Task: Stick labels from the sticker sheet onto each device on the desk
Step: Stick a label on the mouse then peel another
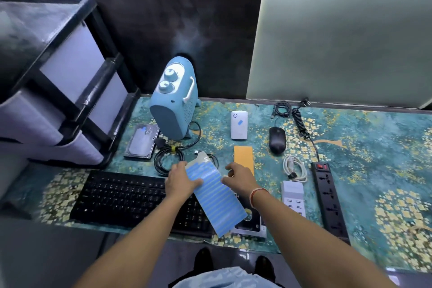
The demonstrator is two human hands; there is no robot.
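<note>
My left hand (pixel 181 180) grips the blue striped sticker sheet (pixel 216 201) by its left edge, holding it tilted above the black keyboard (pixel 121 196). My right hand (pixel 238 176) touches the sheet's upper right edge, fingers curled. A white router (pixel 239 128) behind carries a blue label. Around it lie a blue heater (pixel 174 105), a hard drive (pixel 141 141), a black mouse (pixel 277 140), a white USB charger (pixel 293 197) and a black power strip (pixel 329 199). Another drive (pixel 251 223) lies partly hidden under the sheet.
An orange sticker sheet (pixel 243 158) lies flat beyond my right hand. Coiled black cable (pixel 167 159) and a white cable (pixel 295 168) lie on the patterned teal desk mat (pixel 374 147). A drawer unit (pixel 58 82) stands at the left, a pale panel (pixel 339 47) at the back right.
</note>
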